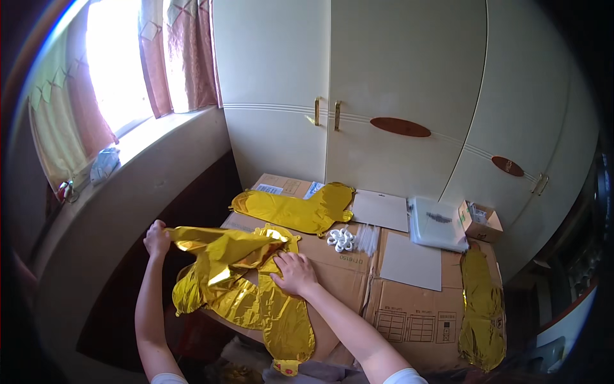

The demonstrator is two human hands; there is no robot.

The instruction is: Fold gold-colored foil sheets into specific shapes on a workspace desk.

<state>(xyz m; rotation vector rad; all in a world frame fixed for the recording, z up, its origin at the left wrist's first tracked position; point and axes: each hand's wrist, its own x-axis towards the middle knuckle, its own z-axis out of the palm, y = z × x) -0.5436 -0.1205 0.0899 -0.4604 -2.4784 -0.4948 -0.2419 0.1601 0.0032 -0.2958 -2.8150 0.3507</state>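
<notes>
My left hand is closed on the far-left end of a gold foil balloon, which it holds up off the cardboard. The balloon looks flat and creased, with folds reaching down toward me. My right hand lies palm down with its fingers spread over the foil near the balloon's right side. Below that hand, a long gold section hangs past the near edge, a small red-marked tab at its tip. Overlapping foil hides whether this is one balloon or more.
Cardboard covers the table. Another gold foil balloon lies at the back, and one along the right edge. White rings, clear sticks, a grey sheet, a clear plastic pack and a small box stand nearby.
</notes>
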